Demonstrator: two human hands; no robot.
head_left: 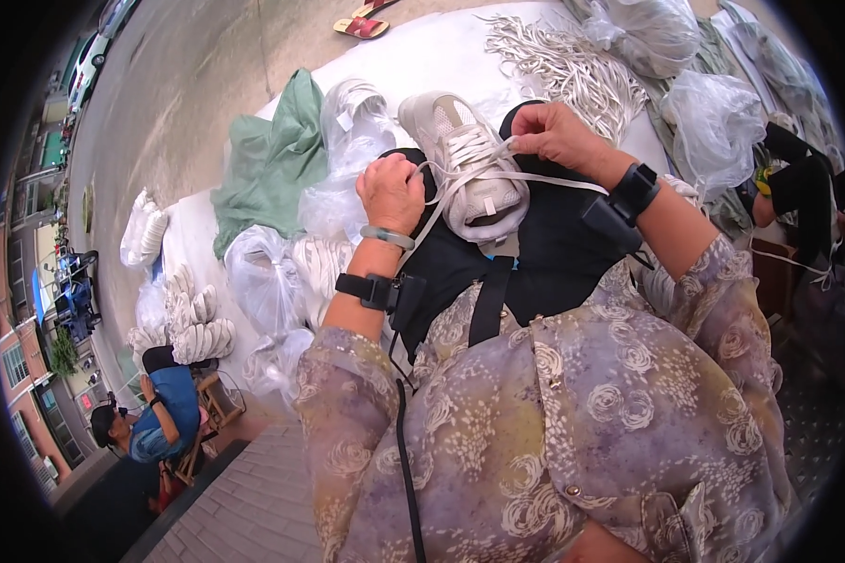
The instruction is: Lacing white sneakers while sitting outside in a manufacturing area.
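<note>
A pale grey-beige sneaker [431, 114] rests on my black-clad lap, its toe pointing away and its opening toward me. White shoelace [467, 148] crosses its upper in several rows, and loose loops hang over the tongue. At the shoe's right side, my right hand [561, 139] pinches a lace between thumb and fingers, and a free length trails below it toward the wrist. To the left, my left hand [391, 193] is closed with its back to me. Lace runs from its fingers to the shoe; the fingertips are mostly hidden.
A white sheet [422, 54] spreads ahead, with a heap of loose white laces [573, 80]. Green cloth [277, 150] and clear plastic bags [265, 272] lie left, beside stacked shoes [197, 328]. A seated person [160, 413] is lower left; another person's dark-clothed leg [798, 174] is right.
</note>
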